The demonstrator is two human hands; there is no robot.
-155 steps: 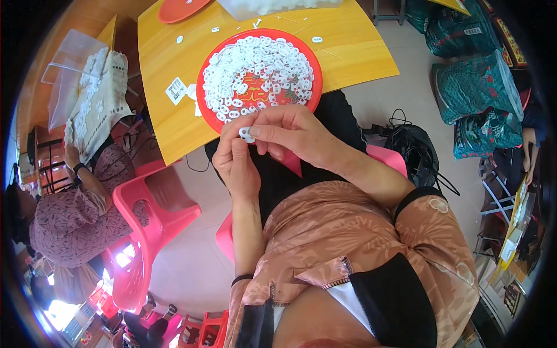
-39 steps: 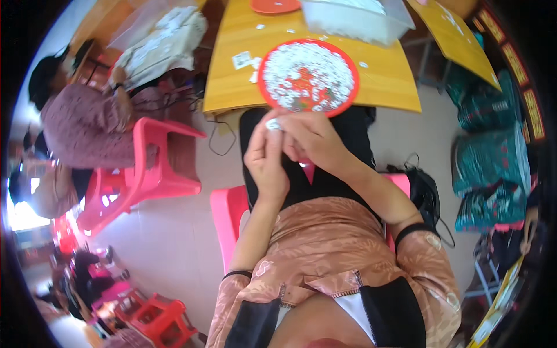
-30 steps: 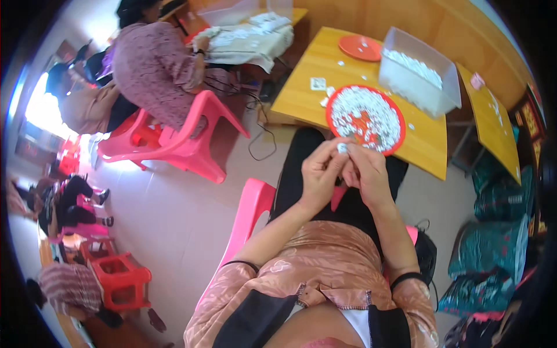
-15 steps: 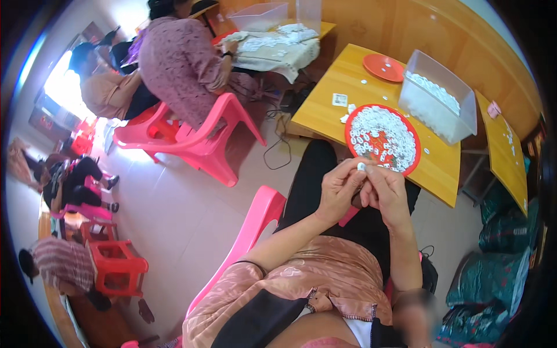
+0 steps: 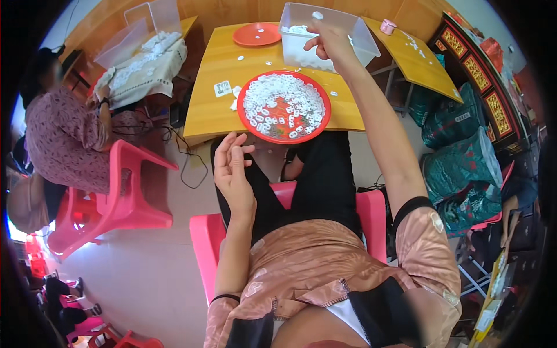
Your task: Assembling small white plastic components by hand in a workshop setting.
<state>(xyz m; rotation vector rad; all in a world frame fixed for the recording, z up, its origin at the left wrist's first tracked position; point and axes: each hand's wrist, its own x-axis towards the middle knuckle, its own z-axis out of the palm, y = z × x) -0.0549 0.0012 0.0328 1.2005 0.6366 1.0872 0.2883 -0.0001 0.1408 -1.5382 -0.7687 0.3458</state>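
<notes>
My right hand (image 5: 329, 45) reaches out over the clear plastic bin (image 5: 362, 49), its fingers apart. A small white oval piece (image 5: 317, 15) shows just beyond its fingertips, seemingly loose from them. White pieces (image 5: 299, 55) lie heaped inside the bin. Above my lap, short of the table edge, my left hand (image 5: 233, 177) is raised with loosely curled, parted fingers and nothing visible in it. Beyond it, at the table's near edge, stands a red round tray (image 5: 284, 141) covered with small white oval pieces (image 5: 278, 95), some showing dark holes or marks.
On the yellow table (image 5: 214, 69) are an orange-red plate (image 5: 255, 40), a printed white card (image 5: 222, 89) and stray white pieces. At left a person (image 5: 67, 133) works at a cloth-covered table (image 5: 145, 72), beside a pink chair (image 5: 122, 185). Dark green sacks (image 5: 461, 162) stand at right.
My hands were together before the tray around a white piece; now they are apart. The right has stretched forward over the bin, and the left has drawn back leftward. The view has swung right.
</notes>
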